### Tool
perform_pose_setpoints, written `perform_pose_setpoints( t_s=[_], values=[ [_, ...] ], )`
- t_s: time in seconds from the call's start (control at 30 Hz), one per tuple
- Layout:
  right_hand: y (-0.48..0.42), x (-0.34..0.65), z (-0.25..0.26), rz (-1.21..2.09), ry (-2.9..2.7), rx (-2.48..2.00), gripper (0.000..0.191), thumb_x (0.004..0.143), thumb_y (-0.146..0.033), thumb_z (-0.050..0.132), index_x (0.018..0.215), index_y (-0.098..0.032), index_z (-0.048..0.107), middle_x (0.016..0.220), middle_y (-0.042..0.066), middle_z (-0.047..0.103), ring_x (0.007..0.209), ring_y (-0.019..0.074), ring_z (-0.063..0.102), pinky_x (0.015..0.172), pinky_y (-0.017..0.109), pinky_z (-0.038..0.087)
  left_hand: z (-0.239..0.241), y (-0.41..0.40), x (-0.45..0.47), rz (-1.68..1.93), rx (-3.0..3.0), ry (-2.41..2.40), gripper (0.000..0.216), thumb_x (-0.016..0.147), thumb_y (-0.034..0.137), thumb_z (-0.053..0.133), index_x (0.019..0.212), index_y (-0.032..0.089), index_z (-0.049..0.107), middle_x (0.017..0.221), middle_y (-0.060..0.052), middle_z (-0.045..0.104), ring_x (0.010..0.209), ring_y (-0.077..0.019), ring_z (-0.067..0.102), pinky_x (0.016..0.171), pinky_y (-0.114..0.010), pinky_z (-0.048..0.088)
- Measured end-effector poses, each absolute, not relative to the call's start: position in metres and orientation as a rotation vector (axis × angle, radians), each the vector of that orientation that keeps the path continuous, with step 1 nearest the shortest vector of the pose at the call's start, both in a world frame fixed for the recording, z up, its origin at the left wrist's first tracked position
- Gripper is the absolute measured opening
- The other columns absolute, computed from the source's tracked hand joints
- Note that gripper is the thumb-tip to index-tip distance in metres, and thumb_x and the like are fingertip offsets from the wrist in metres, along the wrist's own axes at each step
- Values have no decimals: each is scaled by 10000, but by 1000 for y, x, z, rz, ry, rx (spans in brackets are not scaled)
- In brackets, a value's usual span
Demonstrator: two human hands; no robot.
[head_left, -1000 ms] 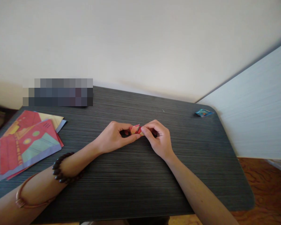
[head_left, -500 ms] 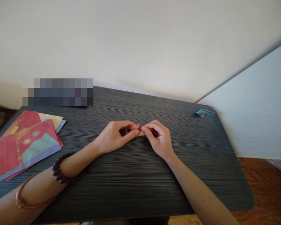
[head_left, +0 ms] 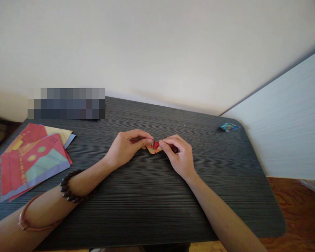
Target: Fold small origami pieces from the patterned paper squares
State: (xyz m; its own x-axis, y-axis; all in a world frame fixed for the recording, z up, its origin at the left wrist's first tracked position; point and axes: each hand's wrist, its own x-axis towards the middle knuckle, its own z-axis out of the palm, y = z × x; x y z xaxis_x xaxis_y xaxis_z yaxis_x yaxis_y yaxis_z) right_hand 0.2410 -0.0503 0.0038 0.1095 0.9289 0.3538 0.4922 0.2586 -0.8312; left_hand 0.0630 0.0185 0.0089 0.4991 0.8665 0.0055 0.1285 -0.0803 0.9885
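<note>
A small piece of folded paper [head_left: 154, 148], red, orange and cream, is held up between both hands over the middle of the table. My left hand [head_left: 127, 147] pinches its left end between thumb and fingers. At the opposite end my right hand [head_left: 179, 154] grips it the same way, thumb on the near side. Its outer ends are hidden under the fingertips. A dark beaded bracelet [head_left: 69, 187] and a copper-coloured bangle [head_left: 23, 220] circle the left forearm.
Printed red, yellow and blue paper sheets [head_left: 42, 159] lie stacked at the left of the dark table [head_left: 136, 210]. A small blue folded paper [head_left: 229, 127] rests near the far right corner. A pixelated patch covers something at the back left. A wall [head_left: 157, 52] stands behind.
My left hand has shifted its grip slightly left and up on the folded paper, so more of the paper's middle shows. The right hand stays nearly where it was.
</note>
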Motion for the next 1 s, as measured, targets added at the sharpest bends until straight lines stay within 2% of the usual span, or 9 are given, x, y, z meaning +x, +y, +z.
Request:
perform_pose_setpoints(
  t_s=[0.13,0.3,0.47,0.67,1.0],
  values=[
    [-50,242,2,578,-1426,-1402,93,844,-271,615,829,-227,696,818,14,662,669,116,582,607,262,473,9,21,61,795,1542,957,223,765,347,684,864,149,705,996,-60,708,684,-133,651,693,-269,558],
    [-49,244,-3,673,-1308,-1374,101,827,-298,636,849,-223,700,849,16,670,576,97,591,556,258,495,8,25,55,756,1670,994,246,781,377,665,917,178,710,948,-34,733,803,-164,685,788,-268,550],
    [-48,249,-6,749,-1316,-1331,99,813,-292,657,857,-223,712,861,20,684,645,121,654,645,282,554,5,32,47,718,2036,937,213,818,354,627,960,217,708,961,3,734,823,-142,689,800,-222,520],
    [-48,256,-4,547,-1456,-1419,81,801,-290,672,837,-249,731,839,18,701,702,142,657,663,292,546,7,33,45,592,2196,722,228,807,356,643,985,222,685,936,14,736,791,-131,690,760,-196,520],
    [-45,262,-1,494,-1532,-1417,78,807,-273,662,837,-276,735,837,-1,721,743,149,661,700,299,526,4,33,47,803,1941,882,167,792,338,652,770,176,617,974,-36,730,900,-181,688,824,-294,548]
  ],
)
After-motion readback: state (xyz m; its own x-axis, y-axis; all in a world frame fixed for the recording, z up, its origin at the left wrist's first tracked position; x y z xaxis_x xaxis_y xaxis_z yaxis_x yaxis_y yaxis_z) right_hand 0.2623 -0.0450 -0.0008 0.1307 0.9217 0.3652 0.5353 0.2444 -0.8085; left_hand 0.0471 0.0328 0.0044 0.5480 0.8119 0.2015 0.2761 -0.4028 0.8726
